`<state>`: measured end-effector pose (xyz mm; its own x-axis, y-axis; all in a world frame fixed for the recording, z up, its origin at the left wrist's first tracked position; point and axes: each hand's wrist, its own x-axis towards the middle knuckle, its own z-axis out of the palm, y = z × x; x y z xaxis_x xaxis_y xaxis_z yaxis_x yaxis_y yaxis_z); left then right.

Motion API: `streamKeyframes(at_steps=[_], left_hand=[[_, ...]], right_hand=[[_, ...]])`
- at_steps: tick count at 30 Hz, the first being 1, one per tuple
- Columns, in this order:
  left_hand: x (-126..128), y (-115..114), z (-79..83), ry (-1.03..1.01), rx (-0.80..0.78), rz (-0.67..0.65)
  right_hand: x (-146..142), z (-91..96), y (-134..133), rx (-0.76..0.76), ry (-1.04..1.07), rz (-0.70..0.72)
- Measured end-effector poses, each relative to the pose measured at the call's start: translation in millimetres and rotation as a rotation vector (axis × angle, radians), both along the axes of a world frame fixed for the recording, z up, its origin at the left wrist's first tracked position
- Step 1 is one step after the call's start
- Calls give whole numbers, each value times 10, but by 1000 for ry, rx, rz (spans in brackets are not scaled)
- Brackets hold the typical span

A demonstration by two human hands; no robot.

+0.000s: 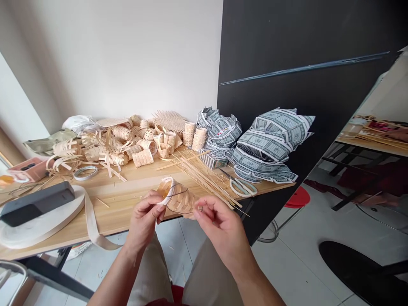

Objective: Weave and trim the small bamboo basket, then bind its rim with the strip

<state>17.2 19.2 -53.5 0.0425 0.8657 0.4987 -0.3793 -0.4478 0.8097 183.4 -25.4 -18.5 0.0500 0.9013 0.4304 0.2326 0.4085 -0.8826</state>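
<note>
A small woven cylinder of pale wood strips (181,199) lies tilted on its side in front of me, just over the table's near edge. White trim runs round its open rim. My left hand (146,214) grips that rim between thumb and fingers. A thin dark thread (174,190) loops around the cylinder and runs toward my right hand (219,221). The thumb and index finger of that hand are pinched together on the thread at the cylinder's far end. Whether a needle is also in the pinch, I cannot tell.
Many woven cylinders (143,157) are heaped at the back. Thin strips (207,178) and scissors (242,187) lie to the right, before folded-card structures (267,144). At left are a roll of white band (41,225), a dark case (38,203) and a tape roll (85,172).
</note>
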Motion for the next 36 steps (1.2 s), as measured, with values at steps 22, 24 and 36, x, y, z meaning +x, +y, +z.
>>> streamKeyframes(at_steps=[22,24,36], left_hand=[[50,25,87,-139,-250,308],[30,21,107,-187,-306,247],[-281,47,110,-118,-257,-179]], right_hand=[[-453,-284,-61,358,-459,382],[-466,-381,-16,381,-532,384],[132,250,18,164,-182,142]])
